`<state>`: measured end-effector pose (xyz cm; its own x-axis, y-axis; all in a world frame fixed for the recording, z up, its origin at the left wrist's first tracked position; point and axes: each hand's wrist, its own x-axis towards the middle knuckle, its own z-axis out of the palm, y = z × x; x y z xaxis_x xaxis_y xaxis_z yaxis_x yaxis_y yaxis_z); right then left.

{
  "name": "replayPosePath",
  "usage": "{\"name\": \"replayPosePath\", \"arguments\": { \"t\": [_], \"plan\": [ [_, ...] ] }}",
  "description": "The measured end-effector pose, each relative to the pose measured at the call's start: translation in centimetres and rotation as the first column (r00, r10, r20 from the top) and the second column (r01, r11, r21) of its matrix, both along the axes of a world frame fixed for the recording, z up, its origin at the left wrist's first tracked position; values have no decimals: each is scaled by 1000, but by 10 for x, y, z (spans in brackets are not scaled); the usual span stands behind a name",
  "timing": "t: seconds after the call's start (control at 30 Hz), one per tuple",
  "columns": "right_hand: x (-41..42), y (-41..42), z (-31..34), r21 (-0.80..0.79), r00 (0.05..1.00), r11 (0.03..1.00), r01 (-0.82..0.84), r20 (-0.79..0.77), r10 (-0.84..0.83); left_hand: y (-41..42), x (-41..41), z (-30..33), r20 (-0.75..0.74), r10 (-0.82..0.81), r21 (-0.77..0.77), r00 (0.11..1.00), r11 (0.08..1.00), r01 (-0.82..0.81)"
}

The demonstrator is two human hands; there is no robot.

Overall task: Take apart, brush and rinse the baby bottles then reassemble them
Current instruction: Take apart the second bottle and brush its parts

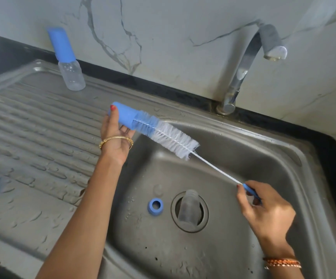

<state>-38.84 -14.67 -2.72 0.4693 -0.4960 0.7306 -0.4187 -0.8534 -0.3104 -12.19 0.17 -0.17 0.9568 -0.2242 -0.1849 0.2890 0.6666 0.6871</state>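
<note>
So the left hand [115, 135] is gripping the blue cap [124, 117] with fingers curled round it, open end pointing toward 4 o'clock, and the bottle brush [164, 133] is going into it tip first. Only the blue end of the bristles is sitting at the mouth; the white stretch is all outside. The right hand [263, 208] is pinching the thin blue handle [250, 191] way out at the far end, down at 4 o'clock from the cap.

My take: holding that far back is giving very little control, since the twisted wire stem looks springy. I'd be choking up closer to the bristles and twisting rather than just pumping, so the tip is reaching the closed end of the cap. Keeping it over the sink [243, 162] is smart because of the splatter.

The cap looks like smooth opaque plastic, a straight tube. The bristles look soft and fluffy. A clear ribbed bottle body [188, 206] is lying on the drain at 6 o'clock, with a blue screw ring [155, 206] just beside it at its 9 o'clock. A second assembled bottle [67, 63] is standing on the ridged steel drainboard [32, 127] at 10 o'clock, well apart, not taken apart yet. The steel is wet and beaded.
</note>
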Motion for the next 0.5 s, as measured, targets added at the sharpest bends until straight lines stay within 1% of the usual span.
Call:
{"name": "replayPosePath", "arguments": {
  "t": [0.07,0.1,0.13,0.17,0.2,0.23,0.27,0.3,0.33,0.37,0.4,0.43,0.47,0.5],
  "plan": [
    [6,8,-2,-51,999,998,-21,-43,19,0,0,-1,2,-5,-53,1000,999,5],
    [9,11,-3,-21,997,999,-37,-72,35,2,1,-1,9,2,-72,1000,997,-1],
    [11,12,-5,28,992,998,-54,-109,56,4,4,-1,23,10,-75,1000,997,-8],
    [12,13,-5,113,982,991,-69,-166,87,6,5,-2,42,18,-61,999,998,-15],
    [13,13,-5,252,962,964,-88,-230,148,7,6,-2,63,21,-36,998,999,-19],
    [13,12,-2,481,924,871,-100,-280,260,8,5,-2,89,15,0,996,1000,-15],
    [13,11,2,755,861,649,-90,-269,432,9,5,-2,117,-1,37,993,999,-3],
    [12,9,9,938,811,346,-34,-176,557,10,4,-3,139,-26,63,990,998,17],
    [9,6,15,993,791,110,39,-98,604,10,3,-3,143,-54,68,988,997,45],
    [6,3,20,998,795,33,61,-69,603,10,2,-3,129,-78,49,989,996,73],
    [5,0,24,999,812,24,44,-50,582,10,2,-4,108,-92,15,990,996,91],
    [4,-2,27,999,835,38,-9,-14,551,10,3,-4,87,-98,-13,991,995,99],
    [4,-2,26,995,859,81,-65,14,512,10,4,-5,72,-97,-23,993,995,99],
    [6,-1,23,980,876,169,-109,15,481,11,4,-6,61,-94,-22,994,995,96]
  ]
}}
